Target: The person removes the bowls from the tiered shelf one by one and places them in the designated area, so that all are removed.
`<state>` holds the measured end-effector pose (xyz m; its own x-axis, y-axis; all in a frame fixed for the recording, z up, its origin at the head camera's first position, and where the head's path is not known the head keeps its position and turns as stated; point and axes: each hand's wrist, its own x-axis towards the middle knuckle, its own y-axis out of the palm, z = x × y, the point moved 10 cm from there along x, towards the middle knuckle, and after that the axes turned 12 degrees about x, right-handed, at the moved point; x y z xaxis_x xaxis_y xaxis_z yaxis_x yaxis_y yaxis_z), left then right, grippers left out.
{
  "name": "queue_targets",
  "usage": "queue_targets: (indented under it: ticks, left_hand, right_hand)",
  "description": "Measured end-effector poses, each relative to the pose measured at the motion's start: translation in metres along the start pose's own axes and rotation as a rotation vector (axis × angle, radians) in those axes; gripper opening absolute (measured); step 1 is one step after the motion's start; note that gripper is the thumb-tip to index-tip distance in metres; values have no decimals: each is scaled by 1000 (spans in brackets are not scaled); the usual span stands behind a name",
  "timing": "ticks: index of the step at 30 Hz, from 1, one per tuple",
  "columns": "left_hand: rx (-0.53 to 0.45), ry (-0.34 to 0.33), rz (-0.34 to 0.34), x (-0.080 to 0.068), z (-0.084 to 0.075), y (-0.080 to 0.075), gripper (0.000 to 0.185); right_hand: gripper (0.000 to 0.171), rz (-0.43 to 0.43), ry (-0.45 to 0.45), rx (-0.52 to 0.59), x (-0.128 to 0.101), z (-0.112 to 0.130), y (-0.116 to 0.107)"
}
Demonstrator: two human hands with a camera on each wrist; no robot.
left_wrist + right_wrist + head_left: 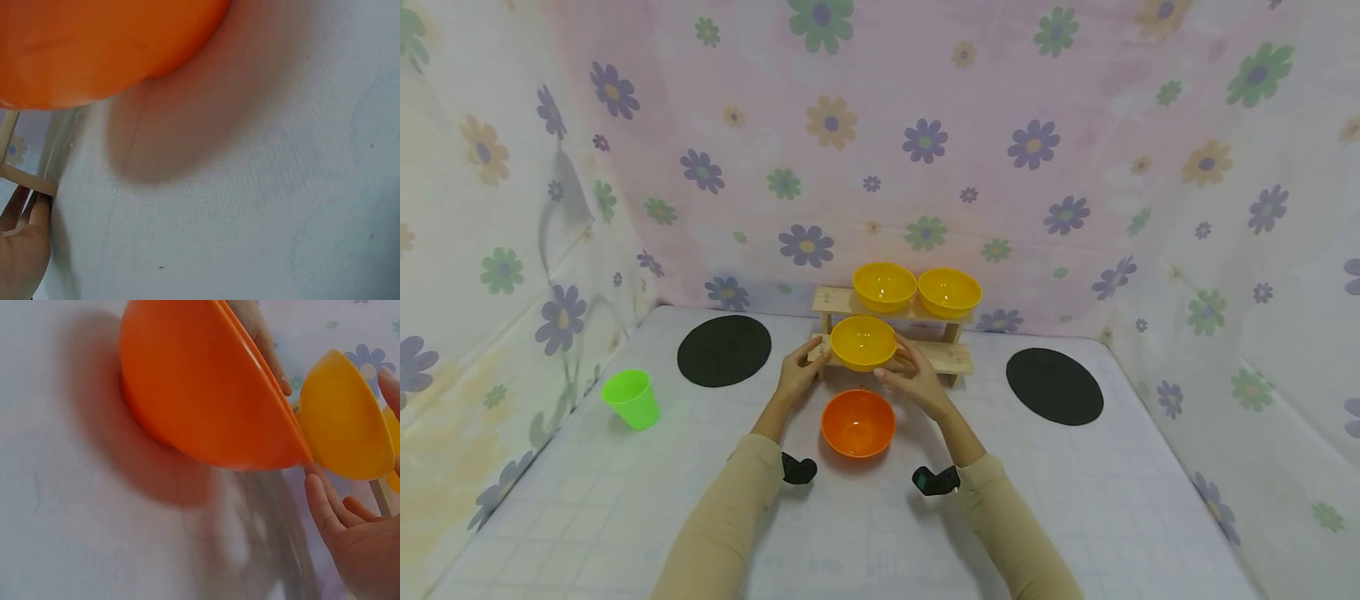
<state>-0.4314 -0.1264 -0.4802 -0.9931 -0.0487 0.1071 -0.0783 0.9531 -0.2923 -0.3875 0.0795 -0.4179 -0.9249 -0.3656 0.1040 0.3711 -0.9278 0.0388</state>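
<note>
A yellow bowl sits between my two hands, in front of the lower tier of a wooden two-tier rack. My left hand has its thumb and fingers at the bowl's left side, close to the rack's left end. On the right side my right hand holds the same bowl, thumb low near its underside and fingers by the rim. In the right wrist view the yellow bowl shows partly behind an orange bowl, which stands on the table nearer to me, between my forearms.
Two more yellow bowls, a left one and a right one, stand on the upper tier. Black round mats lie at left and right. A green cup is at far left. Flowered cloth walls enclose the table.
</note>
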Motion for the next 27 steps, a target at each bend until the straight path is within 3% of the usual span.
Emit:
queue_targets:
  ticks: [12, 27]
  left_hand:
    - [-10, 19, -14, 3, 3, -1, 49]
    - [-25, 22, -14, 2, 1, -2, 49]
  right_hand:
    - [63, -3, 5, 71, 12, 2, 12]
    - [60, -42, -30, 117, 7, 4, 6]
